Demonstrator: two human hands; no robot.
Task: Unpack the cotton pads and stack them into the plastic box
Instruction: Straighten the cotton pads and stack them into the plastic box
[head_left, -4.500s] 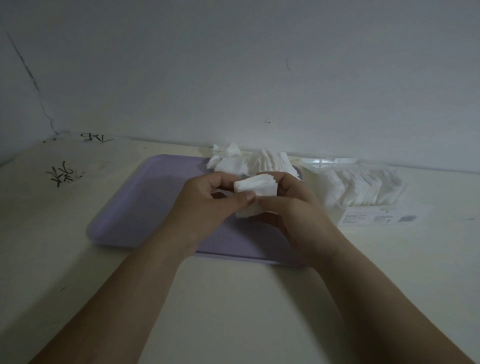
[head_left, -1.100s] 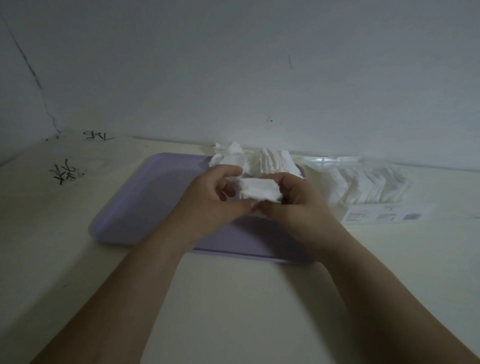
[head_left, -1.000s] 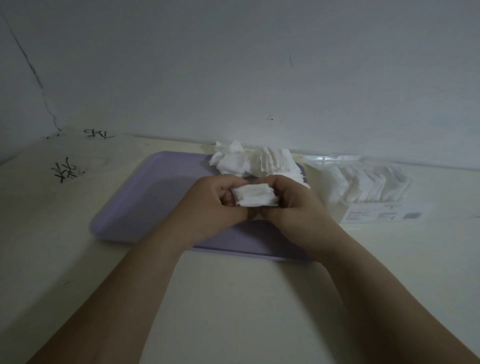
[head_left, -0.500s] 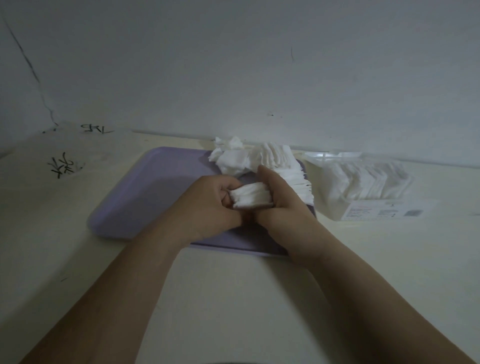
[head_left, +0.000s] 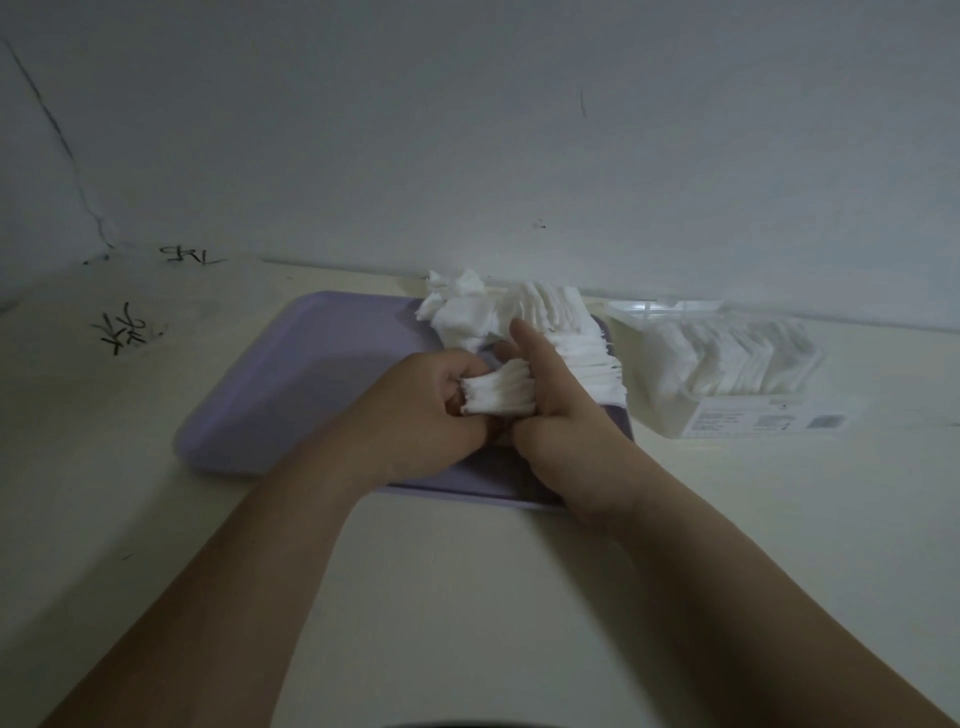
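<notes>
While both hands are closed on one small bundle of cotton pads (head_left: 498, 396) over the purple tray (head_left: 311, 374), I judge the job to be roughly at its middle. My left hand (head_left: 415, 415) has its fingers curled round the bundle's left end. My right hand (head_left: 566, 421) clamps the other end, thumb lying straight up along it, the other fingers mostly hidden behind. The bundle shows edge-on and a bit splayed, so I take this as squaring it up before it goes across.

Done so far: the clear plastic box (head_left: 727, 364), standing on the tabletop (head_left: 467, 597) just right of the tray, already holds a row of pads on edge.

Left to do: a fanned row of pads (head_left: 592, 364) lies on the tray touching my right hand, and a looser heap (head_left: 462, 317) sits at the tray's far edge. I cannot tell how much room the box has.
</notes>
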